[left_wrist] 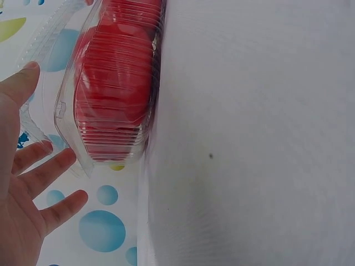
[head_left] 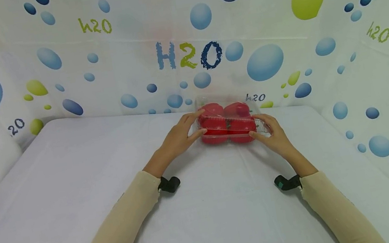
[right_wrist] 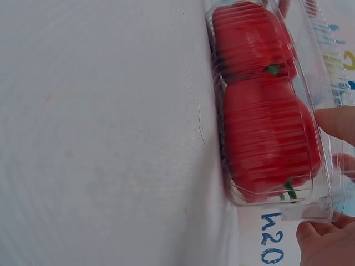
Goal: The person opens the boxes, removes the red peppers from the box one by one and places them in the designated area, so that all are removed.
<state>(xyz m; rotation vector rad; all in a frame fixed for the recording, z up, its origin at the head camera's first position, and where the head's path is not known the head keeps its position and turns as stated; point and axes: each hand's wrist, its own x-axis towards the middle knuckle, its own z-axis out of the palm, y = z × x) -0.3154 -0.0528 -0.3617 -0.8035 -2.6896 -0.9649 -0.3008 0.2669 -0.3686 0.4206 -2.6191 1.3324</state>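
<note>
Between left grip (head_left: 179, 137) and right grip (head_left: 274, 136), the clear box (head_left: 229, 136) of red produce (head_left: 239, 125) sits on the worktop (head_left: 224, 210), long axis running side to side; left fingers spread, right pinching its rim, neither clearly nearer.

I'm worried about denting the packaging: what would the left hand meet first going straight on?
Most likely the near end of the clear plastic container; the left hand may already touch it, though depth is unclear.
</note>
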